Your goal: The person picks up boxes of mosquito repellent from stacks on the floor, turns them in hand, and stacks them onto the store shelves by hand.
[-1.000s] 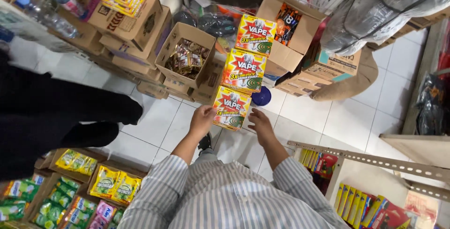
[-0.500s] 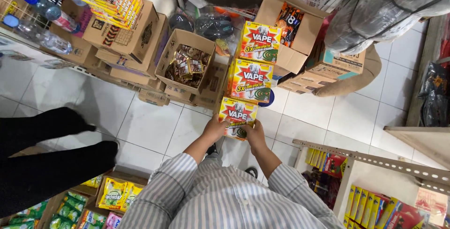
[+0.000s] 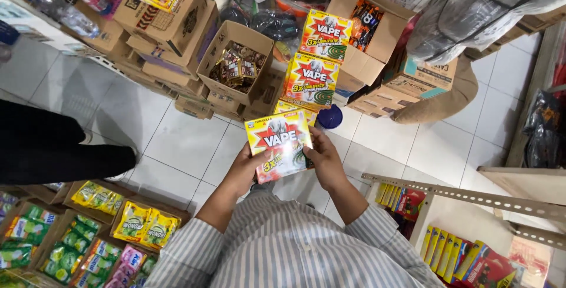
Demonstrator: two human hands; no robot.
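From the head view, both hands hold one yellow and red box (image 3: 279, 145) flat in front of the chest, above the white tiled floor (image 3: 183, 140). The left hand (image 3: 246, 169) grips its left edge, the right hand (image 3: 323, 159) its right edge, fingers curled around the sides. More matching boxes (image 3: 312, 58) run in a line beyond it towards an open carton of small packets (image 3: 239, 64). The grip is only at the edges, so a tilt could probably let the box slide out and drop onto the tiles
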